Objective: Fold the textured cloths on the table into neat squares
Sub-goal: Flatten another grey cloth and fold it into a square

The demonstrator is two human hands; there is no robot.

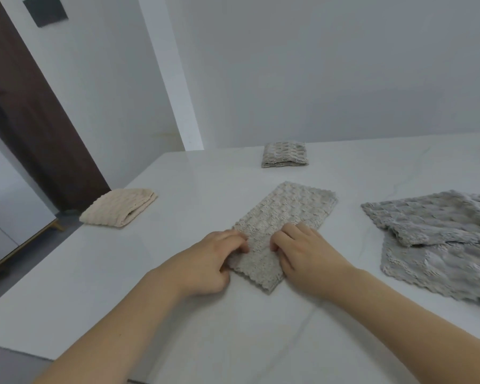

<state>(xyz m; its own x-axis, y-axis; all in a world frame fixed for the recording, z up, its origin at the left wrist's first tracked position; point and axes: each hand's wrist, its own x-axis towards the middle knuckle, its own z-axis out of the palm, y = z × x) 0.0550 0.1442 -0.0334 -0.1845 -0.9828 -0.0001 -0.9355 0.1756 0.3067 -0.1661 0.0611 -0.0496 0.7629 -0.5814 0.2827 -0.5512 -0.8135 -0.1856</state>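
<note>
Left hand (205,261): fingers curling, pinching the near-left edge of the beige textured strip-folded cloth (283,228).
Right hand (302,253): fingers curling, gripping its right edge.
Cloth: lying on the white desk (178,314).

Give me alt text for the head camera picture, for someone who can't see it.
Two bare hands, left hand and right hand, grip the near end of a beige strip of cloth on a white table. A folded cream cloth lies left, a folded grey cloth behind, and unfolded grey cloths right.
</note>
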